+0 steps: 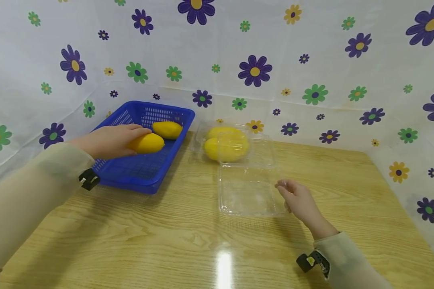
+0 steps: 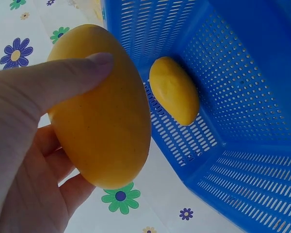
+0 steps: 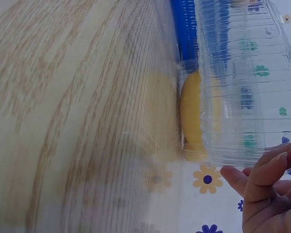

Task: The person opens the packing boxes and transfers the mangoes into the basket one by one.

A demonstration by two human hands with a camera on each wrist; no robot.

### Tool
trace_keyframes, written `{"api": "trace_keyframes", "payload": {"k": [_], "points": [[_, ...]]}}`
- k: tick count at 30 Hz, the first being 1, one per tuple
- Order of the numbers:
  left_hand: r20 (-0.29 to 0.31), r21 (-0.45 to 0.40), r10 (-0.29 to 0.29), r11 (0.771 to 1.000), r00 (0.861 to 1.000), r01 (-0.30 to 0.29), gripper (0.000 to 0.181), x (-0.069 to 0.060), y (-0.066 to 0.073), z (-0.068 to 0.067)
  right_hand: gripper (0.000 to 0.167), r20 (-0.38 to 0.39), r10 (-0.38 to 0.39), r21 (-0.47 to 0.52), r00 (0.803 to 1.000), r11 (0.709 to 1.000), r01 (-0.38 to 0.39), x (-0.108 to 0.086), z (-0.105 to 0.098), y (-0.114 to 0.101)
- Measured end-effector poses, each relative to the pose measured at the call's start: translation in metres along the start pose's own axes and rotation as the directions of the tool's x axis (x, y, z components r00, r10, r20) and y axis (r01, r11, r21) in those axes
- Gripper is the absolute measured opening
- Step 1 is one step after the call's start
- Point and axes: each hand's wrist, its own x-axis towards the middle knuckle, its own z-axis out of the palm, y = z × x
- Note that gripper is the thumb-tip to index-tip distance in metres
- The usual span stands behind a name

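My left hand (image 1: 117, 140) grips a yellow mango (image 1: 146, 143) above the blue basket (image 1: 159, 176); in the left wrist view the thumb lies across this mango (image 2: 102, 121). A second mango (image 1: 167, 130) lies inside the basket, at its back. My right hand (image 1: 300, 202) pinches the right edge of an open clear plastic box (image 1: 247, 196), its lid raised at the back. In the right wrist view the fingers of the right hand (image 3: 271, 194) are at the edge of the clear box (image 3: 252, 111).
Behind the open box stands another clear container holding yellow mangoes (image 1: 213, 148), close to the basket's right side. A white flowered cloth (image 1: 325, 72) hangs behind and beside the wooden table (image 1: 173, 241).
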Motion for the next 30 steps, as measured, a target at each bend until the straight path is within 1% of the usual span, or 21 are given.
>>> {"api": "trace_keyframes", "payload": {"k": [6, 9, 16, 20, 24, 30], "points": [[0.010, -0.001, -0.005, 1.000, 1.000, 0.005, 0.061, 0.004, 0.001, -0.003, 0.041, 0.004, 0.002, 0.004, 1.000, 1.000, -0.002, -0.001, 0.000, -0.002], [0.013, -0.002, -0.017, 1.000, 1.000, 0.017, 0.061, 0.006, 0.001, -0.005, 0.041, 0.004, 0.000, 0.007, 1.000, 1.000, 0.000, -0.001, 0.000, -0.004], [0.042, 0.000, -0.019, 1.000, 0.999, 0.019, 0.061, 0.012, -0.002, -0.002, 0.041, 0.017, 0.042, -0.007, 0.999, 0.999, -0.042, 0.000, -0.002, -0.002], [0.052, 0.011, -0.042, 0.999, 0.998, 0.041, 0.062, 0.017, -0.003, -0.003, 0.041, 0.012, 0.038, -0.010, 0.999, 0.999, -0.038, 0.000, -0.003, -0.004], [0.074, 0.020, -0.059, 0.998, 0.996, 0.058, 0.060, 0.020, -0.006, -0.003, 0.041, 0.027, 0.037, 0.012, 0.999, 0.999, -0.037, 0.001, -0.003, -0.005], [0.083, 0.023, -0.048, 0.999, 0.995, 0.046, 0.060, 0.024, -0.013, -0.002, 0.042, 0.032, 0.031, 0.012, 0.999, 0.999, -0.031, 0.000, -0.001, -0.004]]}}
